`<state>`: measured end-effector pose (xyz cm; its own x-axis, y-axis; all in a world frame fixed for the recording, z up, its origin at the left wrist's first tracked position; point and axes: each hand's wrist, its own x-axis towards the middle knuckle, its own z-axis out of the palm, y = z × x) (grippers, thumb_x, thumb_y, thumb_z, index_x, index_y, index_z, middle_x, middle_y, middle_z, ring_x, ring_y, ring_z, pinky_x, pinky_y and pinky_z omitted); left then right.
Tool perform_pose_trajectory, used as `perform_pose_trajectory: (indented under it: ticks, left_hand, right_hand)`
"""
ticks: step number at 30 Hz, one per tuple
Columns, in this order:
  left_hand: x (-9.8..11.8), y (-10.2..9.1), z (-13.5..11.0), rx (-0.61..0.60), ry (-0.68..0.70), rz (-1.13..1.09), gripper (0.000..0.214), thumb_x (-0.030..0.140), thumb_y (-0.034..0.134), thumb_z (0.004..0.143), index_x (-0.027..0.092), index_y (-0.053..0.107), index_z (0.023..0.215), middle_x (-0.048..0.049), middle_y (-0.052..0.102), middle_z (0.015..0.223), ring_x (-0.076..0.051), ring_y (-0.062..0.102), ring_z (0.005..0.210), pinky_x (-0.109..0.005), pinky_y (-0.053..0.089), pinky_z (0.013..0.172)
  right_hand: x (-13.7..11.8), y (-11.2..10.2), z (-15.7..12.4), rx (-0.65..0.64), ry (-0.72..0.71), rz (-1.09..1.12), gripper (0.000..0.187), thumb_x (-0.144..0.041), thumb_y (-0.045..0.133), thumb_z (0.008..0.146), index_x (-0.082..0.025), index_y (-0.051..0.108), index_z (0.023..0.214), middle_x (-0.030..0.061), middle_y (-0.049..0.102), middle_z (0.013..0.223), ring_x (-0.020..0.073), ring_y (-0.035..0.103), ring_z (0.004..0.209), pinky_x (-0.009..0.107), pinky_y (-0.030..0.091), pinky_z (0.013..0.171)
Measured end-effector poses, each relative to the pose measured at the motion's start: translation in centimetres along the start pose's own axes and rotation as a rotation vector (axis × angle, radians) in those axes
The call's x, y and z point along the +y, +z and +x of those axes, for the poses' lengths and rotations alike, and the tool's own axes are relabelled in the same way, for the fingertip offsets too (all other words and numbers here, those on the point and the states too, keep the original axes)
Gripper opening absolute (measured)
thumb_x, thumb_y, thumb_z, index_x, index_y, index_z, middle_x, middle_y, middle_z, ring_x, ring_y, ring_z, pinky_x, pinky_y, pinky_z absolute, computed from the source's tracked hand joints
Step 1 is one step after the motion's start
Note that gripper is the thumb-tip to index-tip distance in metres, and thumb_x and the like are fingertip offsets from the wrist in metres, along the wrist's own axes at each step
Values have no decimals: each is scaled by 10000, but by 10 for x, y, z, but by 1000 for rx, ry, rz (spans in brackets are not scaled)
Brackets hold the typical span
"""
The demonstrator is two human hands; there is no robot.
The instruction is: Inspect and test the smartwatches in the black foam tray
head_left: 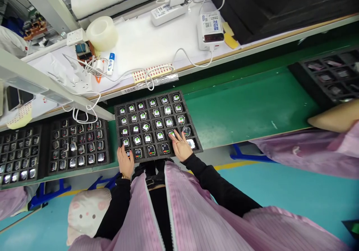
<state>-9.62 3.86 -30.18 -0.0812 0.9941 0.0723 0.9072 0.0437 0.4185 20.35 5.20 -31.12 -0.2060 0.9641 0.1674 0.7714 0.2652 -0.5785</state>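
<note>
A dark foam tray (157, 156) divided into square cells lies in front of me. Several smartwatch faces (159, 123) sit in its cells, most with lit white and green screens. My left hand (125, 162) rests at the tray's near left corner, fingers stretched over its edge beside a watch and partly covering the corner one. Over the near right part is my right hand (181, 146), fingers spread, with fingertips touching or just above a lit watch. A watch with a dark screen (186, 131) lies by its index finger. Neither hand lifts anything.
To the left, another foam tray (93, 164) holds watches. A third tray (340, 75) and another person's arm (333, 116) are at the right. A shelf above carries a tape roll (101, 33), a glue stick (111, 64), a white power bank (211, 30) and cables.
</note>
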Motion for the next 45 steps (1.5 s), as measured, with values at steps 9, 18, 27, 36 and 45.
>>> perform_pose_trajectory:
  ticks: [9, 18, 27, 36, 45]
  left_hand:
    - [-4, -2, 2, -8, 17, -6, 529, 354, 327, 979, 43, 319, 1407, -222, 441, 1344, -304, 299, 1352, -500, 294, 1122]
    - [-5, -9, 0, -49, 27, -14, 510, 329, 345, 976, 75, 317, 1417, -191, 454, 1353, -296, 306, 1353, -496, 317, 1114]
    - [-10, -9, -3, -73, 39, -18, 525, 314, 374, 968, 80, 311, 1433, -186, 442, 1370, -296, 299, 1358, -491, 320, 1116]
    - [-17, -11, 0, -90, 57, -40, 527, 296, 391, 957, 105, 319, 1443, -165, 496, 1287, -294, 329, 1326, -491, 322, 1113]
    - [-22, -11, 2, -103, 71, -27, 539, 287, 404, 952, 115, 303, 1453, -155, 504, 1256, -308, 352, 1284, -493, 349, 1087]
  right_hand:
    - [-24, 20, 14, -88, -104, 48, 497, -177, 213, 981, -22, 406, 1413, 143, 526, 1341, 268, 201, 1419, 586, 233, 1148]
    - [-35, 33, 20, -104, -134, 35, 473, -164, 231, 980, -19, 472, 1361, 141, 549, 1316, 277, 233, 1408, 587, 234, 1154]
    - [-61, 58, 40, -209, -267, 70, 449, -158, 263, 971, -14, 542, 1293, 153, 573, 1282, 292, 269, 1393, 575, 214, 1163]
    - [-77, 64, 45, -220, -349, 132, 458, -156, 246, 982, -8, 496, 1336, 152, 551, 1311, 278, 268, 1395, 578, 232, 1159]
    - [-98, 81, 56, -235, -335, 96, 456, -154, 265, 969, 9, 512, 1316, 162, 540, 1320, 279, 244, 1404, 552, 249, 1162]
